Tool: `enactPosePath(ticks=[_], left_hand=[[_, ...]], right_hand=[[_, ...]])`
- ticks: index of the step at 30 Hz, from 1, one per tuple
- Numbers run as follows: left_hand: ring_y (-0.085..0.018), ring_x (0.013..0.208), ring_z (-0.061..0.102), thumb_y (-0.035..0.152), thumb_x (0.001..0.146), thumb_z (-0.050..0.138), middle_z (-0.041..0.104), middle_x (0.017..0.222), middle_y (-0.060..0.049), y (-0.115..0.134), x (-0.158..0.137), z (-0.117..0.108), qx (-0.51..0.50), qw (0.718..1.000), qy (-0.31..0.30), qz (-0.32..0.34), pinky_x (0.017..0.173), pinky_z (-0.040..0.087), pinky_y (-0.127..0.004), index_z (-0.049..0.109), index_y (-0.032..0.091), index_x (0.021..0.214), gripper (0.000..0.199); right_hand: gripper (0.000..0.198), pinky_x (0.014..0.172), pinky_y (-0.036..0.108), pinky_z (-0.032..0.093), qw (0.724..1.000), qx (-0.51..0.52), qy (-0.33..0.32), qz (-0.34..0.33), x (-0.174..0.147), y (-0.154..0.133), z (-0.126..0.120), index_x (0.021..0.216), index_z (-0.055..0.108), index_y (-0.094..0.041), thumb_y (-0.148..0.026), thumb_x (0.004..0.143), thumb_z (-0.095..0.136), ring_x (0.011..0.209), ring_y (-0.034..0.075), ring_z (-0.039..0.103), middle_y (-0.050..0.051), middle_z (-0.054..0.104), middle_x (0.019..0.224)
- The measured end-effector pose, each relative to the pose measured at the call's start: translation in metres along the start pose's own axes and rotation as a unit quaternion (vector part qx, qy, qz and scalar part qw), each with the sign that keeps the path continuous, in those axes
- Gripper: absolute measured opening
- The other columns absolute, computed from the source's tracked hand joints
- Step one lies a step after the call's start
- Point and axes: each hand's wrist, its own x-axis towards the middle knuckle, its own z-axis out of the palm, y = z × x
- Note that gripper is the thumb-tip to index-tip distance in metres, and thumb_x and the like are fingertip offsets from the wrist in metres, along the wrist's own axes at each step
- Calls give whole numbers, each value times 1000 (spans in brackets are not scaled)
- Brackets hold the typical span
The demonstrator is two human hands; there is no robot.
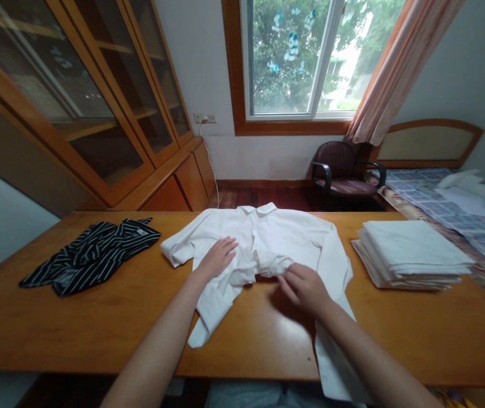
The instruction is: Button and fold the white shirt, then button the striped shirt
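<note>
The left hand [218, 258] is open and lies flat, palm down, on a white shirt [276, 229]. The right hand [304, 286] has its fingers closed on the shirt's crumpled bottom edge and grips it.

I look at the spot between the two hands as the middle of a clock, with 12 toward the window [296, 56]. Most of the shirt lies just past the hands, and its collar [259, 209] is at 12 o'clock. One white end of it pokes out between 7 and 8 o'clock, below the left hand. A long sleeve runs under the right arm and hangs over the near edge of the wooden table [259, 340] at about 5 o'clock.

At 9 o'clock, apart from the shirt, a black striped cloth [98, 255] lies all rumpled. At 3 o'clock sits a pile of folded white cloths [416, 249].

Farther off, a big glass-door cabinet [157, 153] stands between 10 and 11. A dark chair [340, 164] is at 1 o'clock, and a bed [429, 198] is at 2.
</note>
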Motion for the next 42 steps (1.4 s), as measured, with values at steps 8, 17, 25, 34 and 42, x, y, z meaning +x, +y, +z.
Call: enactPosePath(ticks=[8, 17, 25, 34, 42], left_hand=[[-24, 141, 41, 33, 100, 42, 53, 145, -7, -1, 2, 1, 20, 1000, -7, 3, 119, 31, -50, 55, 23, 135, 38], [-23, 141, 41, 31, 99, 43, 53, 146, -8, 4, 0, 0, 40, 999, 6, 15, 119, 31, -51, 54, 23, 136, 39], [-24, 141, 40, 30, 100, 42, 53, 145, -8, 7, -1, -2, 54, 998, 0, 10, 119, 31, -49, 53, 21, 136, 39], [-23, 141, 41, 30, 99, 44, 53, 145, -7, 6, -2, -1, 44, 999, 9, 13, 120, 31, -49, 54, 23, 136, 39], [-23, 141, 40, 30, 99, 43, 54, 144, -7, 7, -2, -2, 38, 999, 9, 14, 119, 31, -50, 54, 23, 135, 38]], right_hand=[[36, 95, 36, 46, 991, -29, -128, 5, -6, -22, 32, 127, 60, -16, -11, 94, 49, 105, 24, 61, 12, 68, 116], [34, 85, 44, 52, 948, -102, -186, 239, -9, -12, 35, 110, 68, -12, -32, 97, 45, 97, 34, 67, 19, 71, 104], [43, 109, 53, 38, 937, 28, -66, 341, -24, 10, 43, 125, 63, -14, -36, 89, 54, 122, 37, 57, 18, 64, 128], [45, 105, 52, 45, 829, 418, 69, 365, -11, 7, 60, 123, 64, -20, -47, 91, 48, 116, 30, 61, 13, 72, 111], [45, 86, 47, 57, 741, 564, 79, 357, 3, 7, 69, 121, 65, -23, -29, 94, 30, 103, 26, 67, 10, 74, 101]])
